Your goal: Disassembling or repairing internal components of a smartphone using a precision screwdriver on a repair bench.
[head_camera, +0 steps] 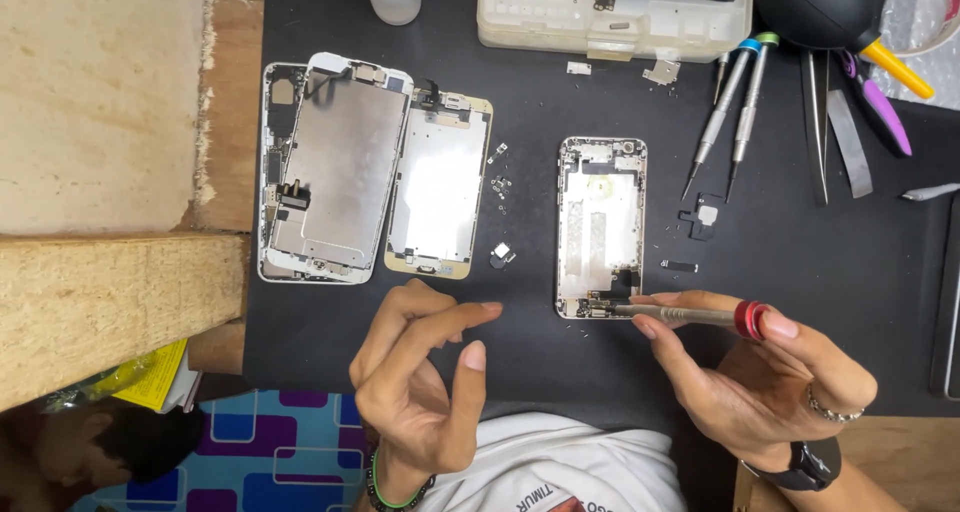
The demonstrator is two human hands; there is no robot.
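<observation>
The right hand (770,372) grips a screwdriver (690,316), its tip at the bottom edge of the phone frame (600,227) lying on the dark worktop (800,242). The left hand (420,377) is empty, fingers loosely curled, near the frame.

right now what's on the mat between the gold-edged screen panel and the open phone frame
In the head view, loose small parts lie there: tiny metal brackets and a small dark component on the black mat, between the gold-edged screen panel and the open phone frame.
</observation>
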